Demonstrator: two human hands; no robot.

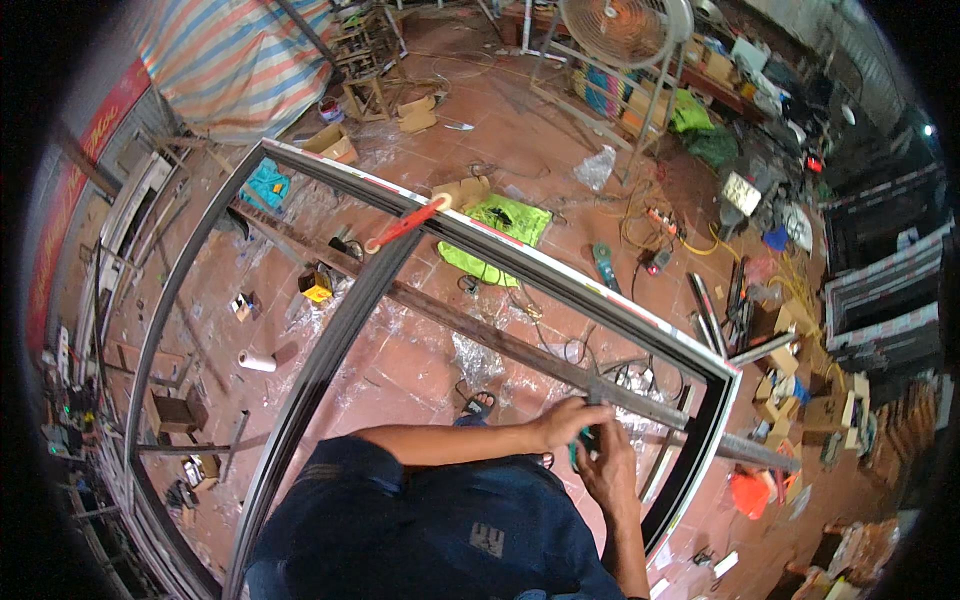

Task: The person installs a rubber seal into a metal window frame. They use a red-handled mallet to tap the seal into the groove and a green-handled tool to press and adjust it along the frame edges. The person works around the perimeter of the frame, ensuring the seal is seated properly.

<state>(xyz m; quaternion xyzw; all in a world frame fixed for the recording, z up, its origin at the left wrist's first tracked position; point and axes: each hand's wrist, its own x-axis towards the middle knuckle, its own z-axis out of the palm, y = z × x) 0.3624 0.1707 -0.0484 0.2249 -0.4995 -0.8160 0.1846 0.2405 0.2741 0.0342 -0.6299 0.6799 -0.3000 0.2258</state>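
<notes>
Cluttered tiled floor [415, 370] around a large metal frame [345, 340]
Right grip [612, 468] curled around a green-handled tool [577, 447]; left grip [560, 424] beside it, hold unclear.

Dark grey frame [345, 335] with a white outer edge, over a terracotta-red tiled floor [425, 360].
Across the frame's far edge lies a red strip [405, 226] with cream ends; seen through its openings are a turquoise cloth [265, 183], a black-and-yellow box [317, 288] and a rust-brown bar [480, 332]; just beyond it, a lime-green cloth [515, 222] with dark markings; farther beyond, a sheet [225, 60] striped blue, orange-red and white; right of it, an orange-red bag [750, 493].
</notes>
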